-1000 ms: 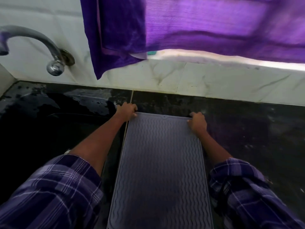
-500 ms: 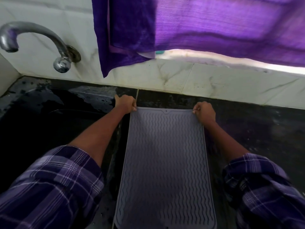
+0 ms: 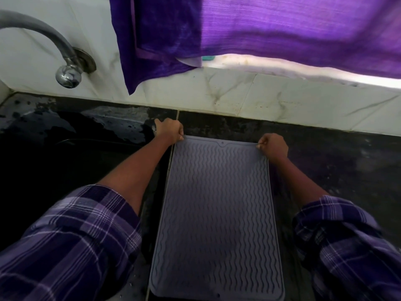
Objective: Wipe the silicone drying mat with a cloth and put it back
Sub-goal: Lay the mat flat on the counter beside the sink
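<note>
A grey silicone drying mat (image 3: 217,213) with wavy ridges lies lengthwise on the black stone counter (image 3: 336,166), its long side running away from me. My left hand (image 3: 170,130) pinches the mat's far left corner. My right hand (image 3: 273,145) pinches the far right corner. Both fists are closed on the mat's far edge. A purple cloth (image 3: 160,40) hangs against the wall above the counter, apart from both hands.
A dark sink (image 3: 54,161) sits to the left of the mat, with a wet rim. A metal tap (image 3: 65,68) sticks out of the white marble wall (image 3: 260,94) above it. A purple curtain (image 3: 303,29) covers the window ledge.
Both hands have slid the mat a little away from me toward the wall, still gripping its far corners. My view has shifted so the mat's near edge shows.
</note>
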{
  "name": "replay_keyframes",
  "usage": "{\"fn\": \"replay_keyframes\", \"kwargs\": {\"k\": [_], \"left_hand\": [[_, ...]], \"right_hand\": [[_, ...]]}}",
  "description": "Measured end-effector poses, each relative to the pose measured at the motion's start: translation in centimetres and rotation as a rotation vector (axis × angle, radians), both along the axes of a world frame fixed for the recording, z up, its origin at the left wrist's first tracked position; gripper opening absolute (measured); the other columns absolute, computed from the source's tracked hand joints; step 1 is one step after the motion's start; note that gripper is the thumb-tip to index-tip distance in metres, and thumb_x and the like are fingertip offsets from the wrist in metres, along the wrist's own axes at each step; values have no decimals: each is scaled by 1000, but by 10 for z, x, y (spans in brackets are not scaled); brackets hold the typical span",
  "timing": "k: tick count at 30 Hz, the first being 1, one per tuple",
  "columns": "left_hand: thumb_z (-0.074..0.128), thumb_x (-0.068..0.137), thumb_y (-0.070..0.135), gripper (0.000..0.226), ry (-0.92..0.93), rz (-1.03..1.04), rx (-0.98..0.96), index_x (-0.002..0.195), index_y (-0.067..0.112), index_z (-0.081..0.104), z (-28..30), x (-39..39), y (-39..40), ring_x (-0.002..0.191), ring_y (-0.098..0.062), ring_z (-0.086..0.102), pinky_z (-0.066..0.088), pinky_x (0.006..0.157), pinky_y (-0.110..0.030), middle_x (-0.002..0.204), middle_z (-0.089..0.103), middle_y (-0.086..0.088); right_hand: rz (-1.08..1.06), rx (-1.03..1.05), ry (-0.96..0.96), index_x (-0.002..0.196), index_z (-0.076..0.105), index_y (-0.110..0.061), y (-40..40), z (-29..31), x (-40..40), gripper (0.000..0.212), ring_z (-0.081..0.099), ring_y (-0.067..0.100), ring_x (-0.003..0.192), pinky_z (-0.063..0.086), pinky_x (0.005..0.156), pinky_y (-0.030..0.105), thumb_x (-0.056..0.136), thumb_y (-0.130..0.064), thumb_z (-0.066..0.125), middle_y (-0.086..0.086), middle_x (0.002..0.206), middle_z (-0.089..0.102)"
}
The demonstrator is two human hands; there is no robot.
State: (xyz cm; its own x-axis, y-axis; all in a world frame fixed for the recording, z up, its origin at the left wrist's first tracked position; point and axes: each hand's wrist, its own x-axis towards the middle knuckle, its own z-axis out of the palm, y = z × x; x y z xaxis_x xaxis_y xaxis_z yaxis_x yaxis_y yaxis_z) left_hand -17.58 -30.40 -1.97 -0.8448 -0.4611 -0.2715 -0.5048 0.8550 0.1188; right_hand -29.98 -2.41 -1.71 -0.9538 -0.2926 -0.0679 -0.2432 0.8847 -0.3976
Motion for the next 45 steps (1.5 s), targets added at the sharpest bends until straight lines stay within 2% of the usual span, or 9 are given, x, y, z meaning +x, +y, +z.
{"fn": "replay_keyframes", "kwargs": {"k": [8, 18, 23, 30, 34, 39, 45], "left_hand": [[64, 90, 29, 13, -26, 13, -19, 99, 24, 72, -3, -2, 0, 118, -22, 51, 23, 110, -54, 112, 66, -1], [65, 89, 30, 13, -23, 44, -31, 98, 23, 73, 2, -2, -2, 118, -23, 54, 21, 112, -57, 112, 68, 0], [66, 89, 30, 12, -28, 44, -40, 97, 24, 73, -1, -3, -5, 118, -22, 53, 21, 110, -54, 112, 68, 1], [67, 87, 27, 8, -33, 42, -43, 93, 24, 72, -9, -6, -3, 117, -22, 53, 20, 112, -58, 110, 68, 1], [69, 86, 23, 8, 42, 30, -11, 93, 23, 72, -9, -1, -4, 117, -21, 52, 20, 112, -57, 107, 69, 1], [67, 88, 23, 17, 257, 58, 8, 104, 22, 68, -7, 25, -13, 121, -22, 46, 27, 103, -45, 104, 71, 1], [66, 88, 25, 21, 254, 72, -6, 108, 19, 67, 1, 88, -1, 123, -24, 45, 27, 105, -44, 107, 70, -3]], "right_hand": [[-5, 6, -6, 91, 70, -5, -4, -9, -2, 10, 66, 28, 96, 52, 81, 37, 85, -12, 66, 14, 100, 71], [4, -18, 9, 92, 70, -4, -6, -6, -2, 11, 66, 27, 95, 48, 76, 31, 85, -12, 67, 15, 99, 72], [10, -12, 13, 91, 71, -4, -10, -8, -5, 11, 66, 27, 96, 51, 79, 34, 85, -13, 67, 14, 99, 72], [-12, 28, 44, 92, 71, -5, -12, -26, -7, 12, 66, 28, 95, 53, 79, 36, 86, -13, 66, 14, 99, 71], [-50, 70, 63, 96, 70, -5, -17, -32, -4, 13, 62, 31, 103, 54, 82, 40, 87, -12, 64, 17, 106, 68], [-40, 71, 108, 121, 56, -6, -9, -25, 14, 34, 47, 34, 121, 48, 88, 43, 89, -15, 61, 20, 126, 53], [66, 7, 94, 123, 54, -3, 21, -24, 69, 36, 52, 37, 115, 49, 90, 46, 90, -17, 59, 23, 123, 55]]}}
